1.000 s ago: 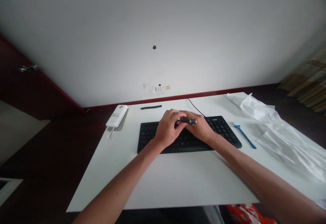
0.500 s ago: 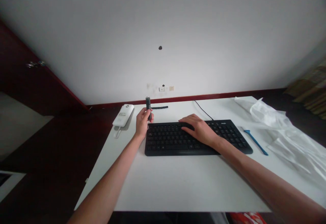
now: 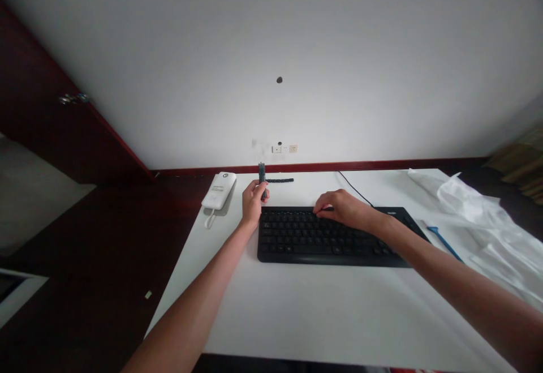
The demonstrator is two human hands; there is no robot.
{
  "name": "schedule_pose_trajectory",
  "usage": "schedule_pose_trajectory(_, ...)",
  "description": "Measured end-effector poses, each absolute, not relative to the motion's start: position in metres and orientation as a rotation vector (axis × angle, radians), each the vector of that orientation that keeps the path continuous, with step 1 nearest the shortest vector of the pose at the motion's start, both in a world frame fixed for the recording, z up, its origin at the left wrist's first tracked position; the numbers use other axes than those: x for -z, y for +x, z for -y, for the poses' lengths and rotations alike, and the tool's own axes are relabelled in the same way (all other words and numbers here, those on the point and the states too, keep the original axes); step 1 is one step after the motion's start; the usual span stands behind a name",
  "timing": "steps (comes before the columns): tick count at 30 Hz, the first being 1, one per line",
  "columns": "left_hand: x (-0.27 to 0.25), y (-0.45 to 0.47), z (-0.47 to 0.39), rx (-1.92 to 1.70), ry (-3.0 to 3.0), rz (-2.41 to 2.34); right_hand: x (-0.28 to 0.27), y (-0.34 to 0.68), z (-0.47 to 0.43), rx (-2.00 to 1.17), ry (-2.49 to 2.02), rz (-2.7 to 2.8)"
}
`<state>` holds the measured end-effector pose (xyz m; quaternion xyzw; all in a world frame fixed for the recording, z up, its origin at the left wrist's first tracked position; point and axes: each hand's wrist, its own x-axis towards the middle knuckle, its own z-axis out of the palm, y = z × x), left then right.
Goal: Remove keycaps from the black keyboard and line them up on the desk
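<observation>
My left hand (image 3: 253, 200) is closed around a slim dark object (image 3: 262, 176) held upright, with a small tip at its top; I cannot tell its exact kind. This hand is beside the top left corner of a black keyboard (image 3: 305, 251). Over the keyboard's upper rows, my right hand (image 3: 339, 208) has its thumb and fingertips drawn together in a pinch at the back edge. Whatever lies between those fingertips, if anything, is hidden. The right hand and forearm cover part of the keyboard's right side.
A white power bank (image 3: 219, 191) with a short cable lies at the table's left. Behind the keyboard are a thin black strip (image 3: 280, 180) and the keyboard's cord (image 3: 354, 187). At right lie a blue brush-like tool (image 3: 444, 241) and crumpled white plastic (image 3: 470, 206).
My right hand has gone from fingers spread over the keys to a pinch near the back edge. The left hand still holds the dark object. The whole view has shifted slightly.
</observation>
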<state>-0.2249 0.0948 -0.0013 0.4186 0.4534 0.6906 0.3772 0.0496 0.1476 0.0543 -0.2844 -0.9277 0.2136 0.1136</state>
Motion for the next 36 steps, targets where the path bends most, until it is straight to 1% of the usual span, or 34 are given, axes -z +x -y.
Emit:
schedule_pose_trajectory(3, 0.000, -0.226, -0.095, -1.781, 1.016, -1.171, -0.061, 0.048, -0.160, -0.691, -0.836, 2.722)
schedule_pose_trajectory(6, 0.000, -0.227, -0.097, -1.772, 1.007, -1.191, -0.058, 0.046, -0.182, -0.734, -0.879, 2.528)
schedule_pose_trajectory(10, 0.002, -0.228, -0.098, -1.749, 1.024, -1.211, -0.034, 0.036, -0.225, -0.739, -1.016, 2.299)
schedule_pose_trajectory(13, 0.003, -0.229, -0.100, -1.772, 1.016, -1.220, -0.014, 0.027, -0.254, -0.714, -1.156, 2.319)
schedule_pose_trajectory(16, 0.004, -0.229, -0.101, -1.791, 0.995, -1.220, -0.006, 0.020, -0.270, -0.656, -1.196, 2.365)
schedule_pose_trajectory(25, 0.006, -0.229, -0.102, -1.761, 0.972, -1.247, -0.010, 0.003, -0.267, -0.637, -1.181, 2.421)
schedule_pose_trajectory(31, 0.005, -0.229, -0.102, -1.734, 0.965, -1.285, -0.009, 0.011, -0.269, -0.676, -1.117, 2.401)
schedule_pose_trajectory(36, 0.006, -0.229, -0.102, -1.729, 0.974, -1.295, -0.015, 0.017, -0.270, -0.584, -1.243, 2.457)
